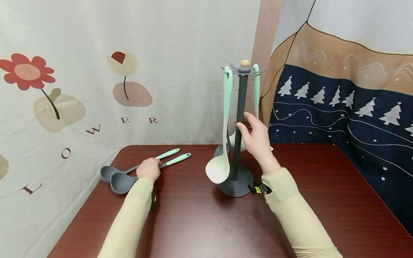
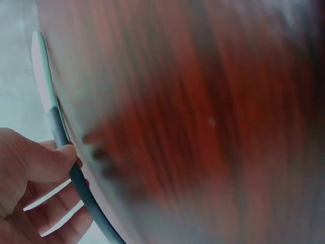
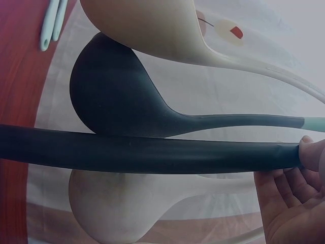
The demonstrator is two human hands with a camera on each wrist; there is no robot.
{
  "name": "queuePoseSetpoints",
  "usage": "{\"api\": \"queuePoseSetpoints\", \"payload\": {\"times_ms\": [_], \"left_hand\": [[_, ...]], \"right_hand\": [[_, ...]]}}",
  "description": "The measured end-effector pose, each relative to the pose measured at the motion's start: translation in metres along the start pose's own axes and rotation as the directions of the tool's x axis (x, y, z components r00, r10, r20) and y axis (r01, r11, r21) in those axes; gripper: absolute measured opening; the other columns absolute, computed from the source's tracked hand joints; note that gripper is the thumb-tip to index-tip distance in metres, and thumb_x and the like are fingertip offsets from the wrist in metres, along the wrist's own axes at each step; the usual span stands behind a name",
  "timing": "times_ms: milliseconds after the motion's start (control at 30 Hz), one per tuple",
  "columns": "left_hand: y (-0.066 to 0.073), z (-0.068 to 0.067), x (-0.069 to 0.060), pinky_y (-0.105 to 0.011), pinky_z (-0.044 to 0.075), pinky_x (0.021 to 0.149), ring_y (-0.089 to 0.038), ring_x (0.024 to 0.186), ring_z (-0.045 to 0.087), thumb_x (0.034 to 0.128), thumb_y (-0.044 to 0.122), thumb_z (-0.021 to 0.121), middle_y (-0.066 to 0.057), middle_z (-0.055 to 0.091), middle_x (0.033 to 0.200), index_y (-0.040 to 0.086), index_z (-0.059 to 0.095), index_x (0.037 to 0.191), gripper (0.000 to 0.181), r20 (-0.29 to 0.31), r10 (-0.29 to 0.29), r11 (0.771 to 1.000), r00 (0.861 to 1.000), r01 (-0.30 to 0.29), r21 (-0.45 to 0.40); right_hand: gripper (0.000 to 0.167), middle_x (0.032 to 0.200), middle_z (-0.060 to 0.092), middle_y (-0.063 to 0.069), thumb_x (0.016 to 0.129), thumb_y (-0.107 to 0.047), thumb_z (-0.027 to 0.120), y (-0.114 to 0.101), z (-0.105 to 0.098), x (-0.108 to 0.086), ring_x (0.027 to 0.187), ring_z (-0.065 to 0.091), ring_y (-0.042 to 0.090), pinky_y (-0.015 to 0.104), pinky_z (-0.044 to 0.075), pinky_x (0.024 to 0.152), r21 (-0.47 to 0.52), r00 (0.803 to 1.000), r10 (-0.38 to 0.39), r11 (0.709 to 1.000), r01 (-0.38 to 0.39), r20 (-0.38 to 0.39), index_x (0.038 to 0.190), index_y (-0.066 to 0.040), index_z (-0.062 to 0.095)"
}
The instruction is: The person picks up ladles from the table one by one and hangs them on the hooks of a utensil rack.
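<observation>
Two grey ladles with mint handles lie side by side on the table's left part: the nearer ladle (image 1: 122, 183) and the farther ladle (image 1: 107, 173). My left hand (image 1: 148, 169) pinches a grey ladle shaft (image 2: 91, 201) between thumb and fingers. A dark grey utensil stand (image 1: 236, 186) is upright in the middle. My right hand (image 1: 256, 138) holds its pole (image 3: 152, 153), thumb in front and fingers behind. From the stand's hooks hang a cream ladle (image 1: 217, 169) at the front, a grey ladle (image 3: 114, 91) behind it and another pale utensil (image 3: 117, 206), partly hidden by my hand.
The dark red wooden table (image 1: 193, 222) reaches back to a printed cloth (image 1: 180, 71). A dark blue cloth with white trees (image 1: 322, 114) hangs at the right. The hook ring (image 1: 244, 70) spreads at the pole's top, under a wooden knob (image 1: 245, 63).
</observation>
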State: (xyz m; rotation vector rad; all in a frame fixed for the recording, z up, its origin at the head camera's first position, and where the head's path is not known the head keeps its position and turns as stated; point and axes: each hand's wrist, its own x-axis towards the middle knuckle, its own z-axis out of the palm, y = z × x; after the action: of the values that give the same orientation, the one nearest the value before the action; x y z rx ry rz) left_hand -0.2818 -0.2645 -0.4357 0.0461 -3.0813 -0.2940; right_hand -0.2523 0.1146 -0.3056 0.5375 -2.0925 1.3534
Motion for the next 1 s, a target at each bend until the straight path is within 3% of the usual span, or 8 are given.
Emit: {"api": "queuePoseSetpoints", "payload": {"times_ms": [267,600,800,1000], "left_hand": [[0.018,-0.012,-0.005,-0.051,0.054,0.069,-0.034,0.093,0.064,0.0884,0.001,0.068,-0.016,0.067,0.105,0.005,0.073,0.109,0.022,-0.064,0.067,0.995,0.996,-0.071,-0.072],[0.049,-0.026,-0.014,-0.047,0.052,0.071,-0.029,0.086,0.062,0.0898,0.001,0.068,-0.010,0.064,0.095,0.005,0.071,0.105,0.015,-0.140,0.154,0.972,0.978,-0.175,-0.154],[0.058,-0.031,-0.020,-0.044,0.051,0.071,-0.026,0.082,0.058,0.0901,0.002,0.068,-0.009,0.062,0.091,0.005,0.068,0.101,0.012,-0.196,0.192,0.950,0.962,-0.232,-0.210],[0.068,-0.037,-0.029,-0.043,0.050,0.073,-0.026,0.082,0.057,0.0872,0.001,0.071,-0.008,0.061,0.090,0.005,0.067,0.100,0.014,-0.279,0.241,0.912,0.930,-0.315,-0.262]], "right_hand": [[0.020,0.104,0.069,0.017,0.097,-0.003,0.061,-0.001,-0.001,0.000,0.093,0.064,0.028,0.044,0.056,0.085,0.007,1.000,0.002,1.000,-0.002,-0.001,0.116,0.003,0.065],[0.020,0.104,0.069,0.016,0.097,-0.003,0.062,0.000,0.000,0.000,0.092,0.064,0.026,0.043,0.056,0.084,0.021,1.000,0.006,1.000,-0.006,0.003,0.116,0.005,0.064],[0.020,0.104,0.069,0.016,0.097,-0.003,0.062,0.000,0.000,0.000,0.093,0.064,0.027,0.043,0.056,0.085,0.016,1.000,0.008,1.000,-0.008,0.006,0.116,0.004,0.064],[0.020,0.104,0.069,0.016,0.097,-0.003,0.062,0.000,0.000,0.000,0.092,0.064,0.026,0.042,0.056,0.084,0.016,1.000,0.009,1.000,-0.009,0.005,0.116,0.003,0.065]]}}
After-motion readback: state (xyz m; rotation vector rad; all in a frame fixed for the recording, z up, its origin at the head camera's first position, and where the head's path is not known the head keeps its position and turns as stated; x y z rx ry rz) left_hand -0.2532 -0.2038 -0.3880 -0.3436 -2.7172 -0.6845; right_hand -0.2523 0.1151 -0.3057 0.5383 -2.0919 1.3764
